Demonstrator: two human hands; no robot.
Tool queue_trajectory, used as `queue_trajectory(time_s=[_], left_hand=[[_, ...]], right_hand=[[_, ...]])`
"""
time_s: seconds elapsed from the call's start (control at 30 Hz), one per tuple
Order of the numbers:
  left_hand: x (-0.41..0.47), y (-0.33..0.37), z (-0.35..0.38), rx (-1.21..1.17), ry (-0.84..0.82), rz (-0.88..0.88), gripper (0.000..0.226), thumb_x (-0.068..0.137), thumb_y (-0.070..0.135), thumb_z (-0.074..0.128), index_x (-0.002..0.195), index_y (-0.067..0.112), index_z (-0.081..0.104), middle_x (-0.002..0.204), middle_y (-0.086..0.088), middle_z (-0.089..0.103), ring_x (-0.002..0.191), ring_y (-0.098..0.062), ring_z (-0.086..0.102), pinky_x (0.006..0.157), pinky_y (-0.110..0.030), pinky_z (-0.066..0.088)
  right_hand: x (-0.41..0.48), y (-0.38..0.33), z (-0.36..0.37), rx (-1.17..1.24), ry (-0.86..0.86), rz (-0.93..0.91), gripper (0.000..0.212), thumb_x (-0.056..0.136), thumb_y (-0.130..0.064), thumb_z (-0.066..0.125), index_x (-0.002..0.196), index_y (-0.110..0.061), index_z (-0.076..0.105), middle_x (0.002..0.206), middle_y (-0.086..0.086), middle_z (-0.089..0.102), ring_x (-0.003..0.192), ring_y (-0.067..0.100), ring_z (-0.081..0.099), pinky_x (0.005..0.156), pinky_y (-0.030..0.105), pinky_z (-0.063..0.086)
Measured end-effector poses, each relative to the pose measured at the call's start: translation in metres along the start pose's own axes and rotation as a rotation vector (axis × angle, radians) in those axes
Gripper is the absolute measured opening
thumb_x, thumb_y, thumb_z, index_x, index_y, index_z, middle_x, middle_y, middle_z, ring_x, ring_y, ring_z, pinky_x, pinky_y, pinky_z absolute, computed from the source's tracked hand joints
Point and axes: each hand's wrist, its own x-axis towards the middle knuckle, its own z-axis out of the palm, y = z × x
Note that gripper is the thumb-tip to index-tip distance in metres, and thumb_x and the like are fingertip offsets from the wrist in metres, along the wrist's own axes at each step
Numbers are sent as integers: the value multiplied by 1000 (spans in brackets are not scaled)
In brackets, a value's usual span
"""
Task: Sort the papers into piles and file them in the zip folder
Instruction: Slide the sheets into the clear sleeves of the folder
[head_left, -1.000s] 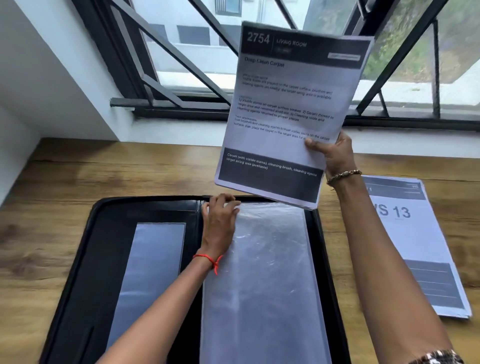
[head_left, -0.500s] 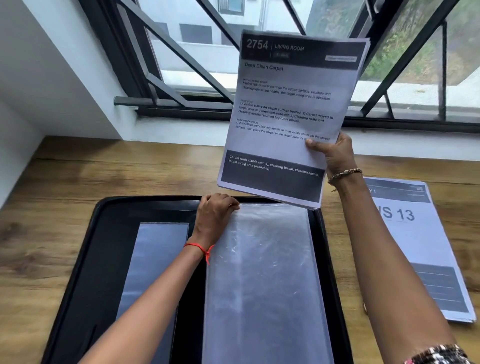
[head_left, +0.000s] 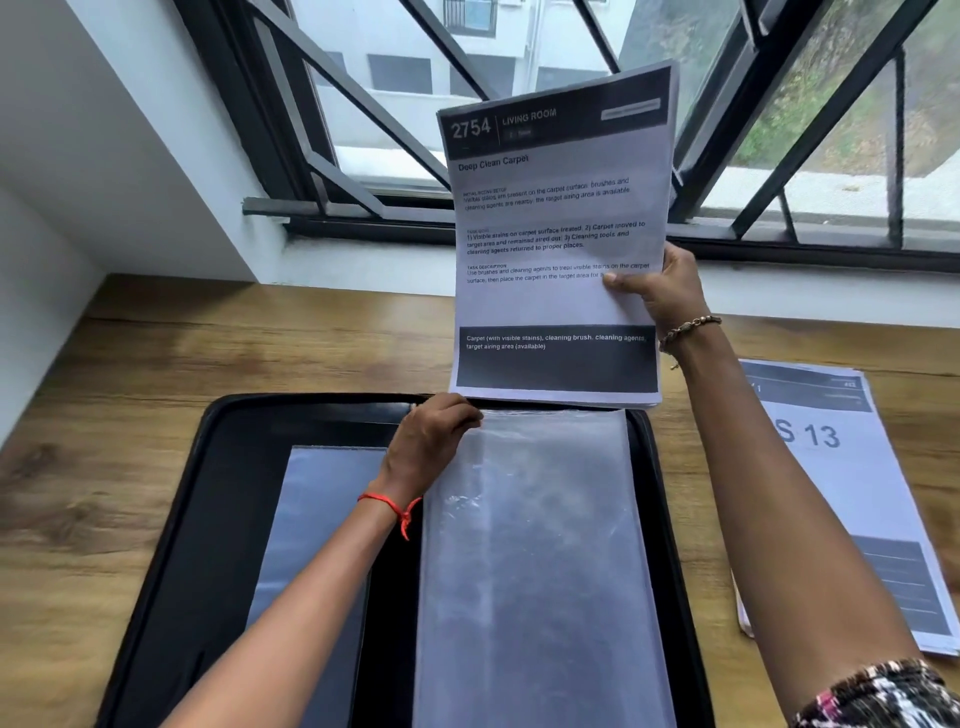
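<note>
Right hand (head_left: 660, 296) pinches the sheaf of papers (head_left: 556, 234) by its right edge, thumb across the printed face. It holds the sheaf upright just above the far rim of the zip folder (head_left: 218, 519). Left hand (head_left: 431, 441) curls over the top corner of the clear sleeve (head_left: 535, 545) in the folder's right half. Risks as I read them: the sheaf is held on one side only, so its free left edge can sag or fan, and loose sheets may slide out over the folder. I can't tell whether the sleeve mouth is open. If it isn't spread enough, the sheaf's bottom corners will likely catch the film and buckle. The thin film could also crease under the left-hand grip. A second pile (head_left: 831, 467) lies flat to the right of the folder, and the right forearm crosses in front of it in my view, so a dragged arm could scatter it. Materials: folder black, matte, padded-looking, rounded corners. Sleeve glossy, crinkled, translucent. Smoother clear pocket (head_left: 317, 519) on the folder's left half. Paper thin, flexible, grey with black bands. Wooden table (head_left: 130, 415) around the folder, grained.
</note>
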Motion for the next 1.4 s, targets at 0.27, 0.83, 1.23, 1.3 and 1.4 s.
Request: queue_trajectory(time_s=[0.27, 0.83, 1.23, 1.3, 1.4], left_hand=[[-3, 6, -5, 282, 56, 183, 13, 72, -2, 68, 79, 9, 68, 81, -2, 69, 67, -21, 65, 50, -25, 48], [-18, 2, 1, 233, 56, 51, 24, 83, 24, 48, 103, 14, 58, 86, -1, 67, 88, -13, 51, 79, -29, 36], [-14, 2, -12, 17, 117, 72, 25, 83, 12, 50, 80, -4, 69, 78, -16, 67, 78, -13, 51, 67, -24, 43], [-12, 1, -12, -4, 102, 54, 26, 84, 13, 50, 81, -5, 70, 80, -16, 67, 79, -13, 52, 69, -24, 44], [-10, -1, -10, -11, 76, 38, 26, 84, 13, 50, 82, -4, 69, 80, -15, 66, 78, -15, 55, 69, -26, 45]], right_hand=[[3, -11, 2, -89, -1, -19, 42, 69, 18, 66, 109, 6, 59, 77, -10, 67, 61, -7, 63, 68, 12, 51], [3, -26, 6, -95, 17, -43, 42, 68, 17, 67, 107, 2, 61, 76, -13, 68, 66, -4, 63, 72, 17, 52], [4, -36, 28, -317, -142, -93, 33, 70, 15, 66, 101, 4, 64, 86, 4, 62, 73, 13, 56, 74, 27, 49], [3, -36, 35, -328, -175, -67, 34, 71, 15, 65, 103, 5, 63, 90, 7, 61, 78, 17, 57, 74, 26, 49], [2, -30, 47, -364, -202, -25, 31, 69, 14, 65, 99, 7, 64, 92, 11, 62, 85, 21, 57, 83, 36, 51]])
